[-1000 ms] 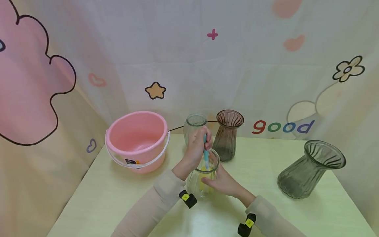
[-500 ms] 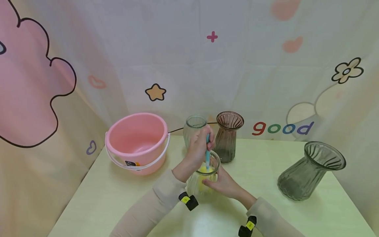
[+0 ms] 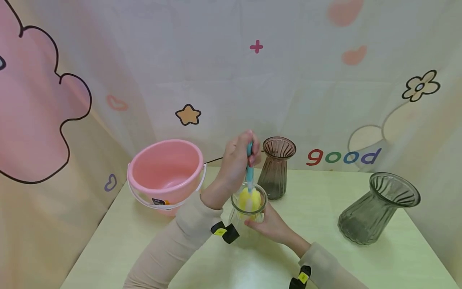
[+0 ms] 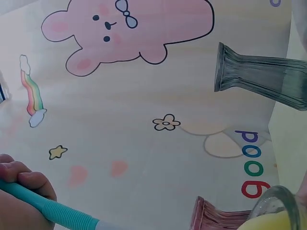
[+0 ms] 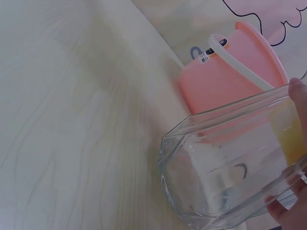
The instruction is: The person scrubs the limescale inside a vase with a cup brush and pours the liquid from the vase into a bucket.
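Note:
My left hand (image 3: 239,156) grips the turquoise handle (image 3: 250,170) of a sponge bottle brush above a clear glass vase (image 3: 234,216). The yellow sponge head (image 3: 250,200) sits just inside the vase's mouth. Around the vase's right side, my right hand (image 3: 270,224) holds it, thumb at the front. In the left wrist view the turquoise brush handle (image 4: 67,215) runs out from the curled fingers. The faceted vase (image 5: 225,167) lies across the right wrist view, its bottom showing and the yellow sponge (image 5: 288,129) visible through the glass near its neck.
A pink bucket (image 3: 195,184) with a white handle stands at the left. Behind the hands is a brownish ribbed glass vase (image 3: 276,176); a grey-green one (image 3: 364,216) stands at the right. A patterned curtain (image 3: 310,92) hangs behind the table (image 3: 310,188).
My left hand has lifted the brush, bringing the yellow sponge from lower in the vase up to its mouth. The hand now covers the pale green vase behind. My right hand keeps its hold.

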`<state>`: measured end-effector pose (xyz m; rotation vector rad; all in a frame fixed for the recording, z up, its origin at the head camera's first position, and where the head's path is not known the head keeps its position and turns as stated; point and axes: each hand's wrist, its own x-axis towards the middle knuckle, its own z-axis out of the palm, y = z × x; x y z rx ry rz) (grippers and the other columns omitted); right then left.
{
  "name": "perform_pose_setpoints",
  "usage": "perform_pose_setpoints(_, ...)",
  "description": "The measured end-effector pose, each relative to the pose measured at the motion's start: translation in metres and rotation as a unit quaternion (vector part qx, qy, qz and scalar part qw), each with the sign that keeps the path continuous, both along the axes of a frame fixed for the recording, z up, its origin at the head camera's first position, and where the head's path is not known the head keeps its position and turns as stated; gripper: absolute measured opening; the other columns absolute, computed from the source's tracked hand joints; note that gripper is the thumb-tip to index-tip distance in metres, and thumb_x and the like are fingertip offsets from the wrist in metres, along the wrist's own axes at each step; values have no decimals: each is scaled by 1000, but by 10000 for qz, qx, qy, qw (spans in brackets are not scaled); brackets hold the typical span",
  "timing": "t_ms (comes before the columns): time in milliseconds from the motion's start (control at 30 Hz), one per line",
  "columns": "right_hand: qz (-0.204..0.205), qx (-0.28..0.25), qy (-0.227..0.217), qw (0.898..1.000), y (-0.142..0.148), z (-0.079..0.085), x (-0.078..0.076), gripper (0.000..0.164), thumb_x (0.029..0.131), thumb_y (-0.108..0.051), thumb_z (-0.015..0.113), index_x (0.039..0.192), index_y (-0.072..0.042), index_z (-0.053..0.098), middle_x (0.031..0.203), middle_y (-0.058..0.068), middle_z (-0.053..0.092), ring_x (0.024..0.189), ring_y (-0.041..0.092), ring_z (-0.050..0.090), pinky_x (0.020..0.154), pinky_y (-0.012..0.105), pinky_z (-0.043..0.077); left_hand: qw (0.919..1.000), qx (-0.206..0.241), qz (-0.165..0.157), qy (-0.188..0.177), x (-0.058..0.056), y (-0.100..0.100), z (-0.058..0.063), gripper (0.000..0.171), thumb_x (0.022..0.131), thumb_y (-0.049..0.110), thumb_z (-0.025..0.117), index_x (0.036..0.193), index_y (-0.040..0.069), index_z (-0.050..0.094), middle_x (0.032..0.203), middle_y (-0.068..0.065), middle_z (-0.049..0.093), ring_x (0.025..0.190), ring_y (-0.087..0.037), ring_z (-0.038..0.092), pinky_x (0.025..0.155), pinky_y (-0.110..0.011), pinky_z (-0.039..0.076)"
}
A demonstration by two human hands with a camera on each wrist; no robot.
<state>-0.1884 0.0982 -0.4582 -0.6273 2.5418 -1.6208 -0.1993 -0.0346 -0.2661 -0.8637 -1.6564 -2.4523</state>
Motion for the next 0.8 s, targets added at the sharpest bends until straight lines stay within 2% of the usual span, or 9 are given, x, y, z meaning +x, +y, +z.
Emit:
perform_pose_setpoints(133,-110,37,124,9999,0,-3,0,74,76,-17,75,137,-17,32,130,3,48,126,23,40,104,51,29,9998,-128,92,131,-2,3,-9,36,95,24,33,62,11,40,50,4,33,45,-10,29,47,-22,23)
perform_pose_setpoints(300,-206,-43,249,9995,1,-2,2,75,75,-21,76,136,-15,33,126,5,49,120,24,44,100,52,33,9999,49,133,91,-8,6,-24,37,95,23,33,61,10,38,50,5,32,45,-8,28,46,-21,22)
perform_pose_setpoints(433,-155,-209,247,9994,1,-2,1,74,75,-17,76,135,-13,33,126,7,48,117,24,46,98,49,35,9997,-52,125,-193,-13,9,-44,39,97,24,31,61,10,37,51,5,31,45,-8,27,47,-21,23)
perform_pose_setpoints(600,-127,-219,300,9992,0,-5,0,79,75,-17,76,139,-14,29,137,7,41,125,24,40,99,48,34,9969,-308,125,-714,-18,13,-71,39,99,21,29,62,8,36,51,3,31,46,-10,28,49,-21,25)
perform_pose_setpoints(700,-154,-149,469,9987,-1,-6,0,82,74,-19,77,139,-15,28,138,6,39,125,22,39,98,46,36,9966,-354,203,-722,-19,15,-79,39,98,23,30,63,7,36,51,2,32,47,-10,29,49,-21,26)
perform_pose_setpoints(800,-232,-133,747,9969,-4,0,3,84,73,-16,78,139,-12,27,137,7,39,123,23,41,97,45,38,9970,-389,175,-649,-18,15,-80,39,98,26,32,63,8,37,52,3,33,47,-10,30,49,-21,27)
